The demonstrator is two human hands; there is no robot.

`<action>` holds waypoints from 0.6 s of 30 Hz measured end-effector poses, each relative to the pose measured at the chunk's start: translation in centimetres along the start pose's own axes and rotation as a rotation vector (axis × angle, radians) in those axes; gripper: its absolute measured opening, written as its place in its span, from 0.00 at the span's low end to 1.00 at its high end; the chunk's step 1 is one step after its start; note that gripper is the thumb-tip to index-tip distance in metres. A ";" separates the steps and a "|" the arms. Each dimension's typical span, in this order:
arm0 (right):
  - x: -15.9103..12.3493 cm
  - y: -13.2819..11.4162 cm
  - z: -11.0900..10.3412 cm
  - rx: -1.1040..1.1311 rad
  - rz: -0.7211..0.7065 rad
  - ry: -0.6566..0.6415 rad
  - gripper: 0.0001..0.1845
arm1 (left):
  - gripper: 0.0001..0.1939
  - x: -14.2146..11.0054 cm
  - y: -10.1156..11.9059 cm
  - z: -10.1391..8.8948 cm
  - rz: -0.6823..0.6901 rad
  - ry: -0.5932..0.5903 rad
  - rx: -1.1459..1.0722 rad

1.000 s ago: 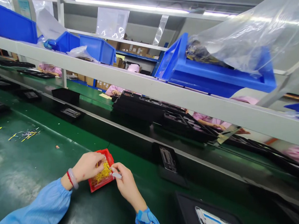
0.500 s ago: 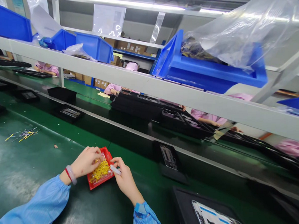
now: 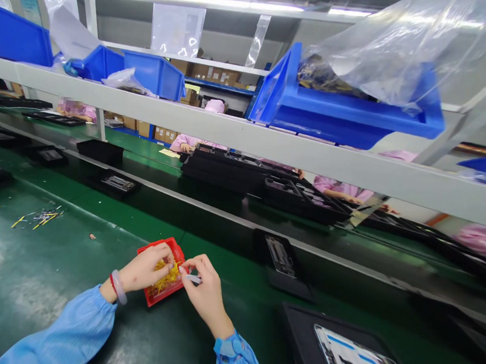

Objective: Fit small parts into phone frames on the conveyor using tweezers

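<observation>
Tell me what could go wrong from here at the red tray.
The left hand is over the small yellow pieces in the red tray, and might knock some out onto the green table. The right hand, holding a slim pale item, is close by, so the two could bump.

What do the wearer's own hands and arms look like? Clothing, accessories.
Left hand and right hand: ungloved. Light blue sleeves, loose, gathered at the wrists. Left wrist: pale bangle and thin red band.
</observation>
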State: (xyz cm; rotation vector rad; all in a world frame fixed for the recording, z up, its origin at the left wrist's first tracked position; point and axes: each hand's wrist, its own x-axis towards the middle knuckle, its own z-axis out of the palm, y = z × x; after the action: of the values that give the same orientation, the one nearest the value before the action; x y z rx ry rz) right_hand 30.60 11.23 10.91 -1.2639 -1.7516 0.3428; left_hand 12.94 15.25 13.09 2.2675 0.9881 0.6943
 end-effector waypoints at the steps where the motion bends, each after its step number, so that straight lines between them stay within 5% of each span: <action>1: -0.1 0.0 0.1 -0.044 -0.030 0.003 0.08 | 0.06 0.0 0.1 0.0 -0.003 -0.003 0.012; 8: -0.4 -0.2 0.5 -0.205 -0.113 0.000 0.13 | 0.06 -0.3 1.4 0.7 0.036 0.000 0.205; 18: -0.4 -0.2 0.6 -0.112 -0.087 0.080 0.10 | 0.09 -0.5 1.8 0.6 0.090 0.002 0.357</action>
State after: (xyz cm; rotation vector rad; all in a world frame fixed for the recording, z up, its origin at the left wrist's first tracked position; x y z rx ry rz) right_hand 30.03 10.94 10.48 -1.2581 -1.7711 0.1436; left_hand 13.88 13.69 13.75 2.6337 1.0871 0.5940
